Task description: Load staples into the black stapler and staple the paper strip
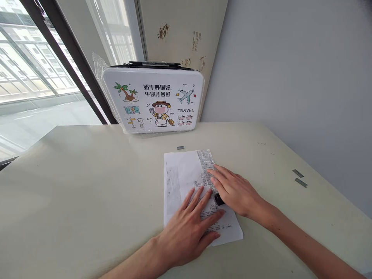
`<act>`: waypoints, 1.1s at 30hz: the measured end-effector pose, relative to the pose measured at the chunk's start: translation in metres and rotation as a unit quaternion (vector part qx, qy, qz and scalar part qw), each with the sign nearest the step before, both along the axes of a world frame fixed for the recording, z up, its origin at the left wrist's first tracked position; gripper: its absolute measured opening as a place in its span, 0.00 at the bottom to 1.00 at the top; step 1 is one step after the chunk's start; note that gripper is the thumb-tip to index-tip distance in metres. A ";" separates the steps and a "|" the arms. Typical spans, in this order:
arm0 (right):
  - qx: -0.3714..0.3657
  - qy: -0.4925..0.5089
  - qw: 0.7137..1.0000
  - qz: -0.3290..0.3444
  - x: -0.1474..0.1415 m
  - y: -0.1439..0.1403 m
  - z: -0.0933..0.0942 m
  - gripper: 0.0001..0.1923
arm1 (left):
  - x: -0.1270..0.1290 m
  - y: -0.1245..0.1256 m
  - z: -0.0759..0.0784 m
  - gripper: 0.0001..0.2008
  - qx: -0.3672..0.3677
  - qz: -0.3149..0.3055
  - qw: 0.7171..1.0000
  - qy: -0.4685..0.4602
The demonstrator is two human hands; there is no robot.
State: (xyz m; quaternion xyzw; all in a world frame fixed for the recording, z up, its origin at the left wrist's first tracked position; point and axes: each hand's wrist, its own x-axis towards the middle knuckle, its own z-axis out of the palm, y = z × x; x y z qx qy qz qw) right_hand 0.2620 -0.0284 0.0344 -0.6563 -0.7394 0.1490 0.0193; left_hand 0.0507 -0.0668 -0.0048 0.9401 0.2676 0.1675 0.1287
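On the cream tabletop (87, 186), before a white cartoon-printed travel case (153, 100), lies a printed white paper sheet (186, 174), flat, apparently not yet fastened. The left hand (188, 228) presses it, fingers spread; the right hand (235, 190) covers a small black object (217, 199), probably a stapler. Loose grey staple strips (299, 178) lie apart.

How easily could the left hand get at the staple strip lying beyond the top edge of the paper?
Probably yes: the left hand rests flat on the paper, and only bare table lies before the staple strip.
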 end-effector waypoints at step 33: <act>0.170 0.208 0.961 0.062 0.094 -0.035 -0.037 0.15 | -0.026 -0.004 0.006 0.25 0.019 -0.004 0.999 0.038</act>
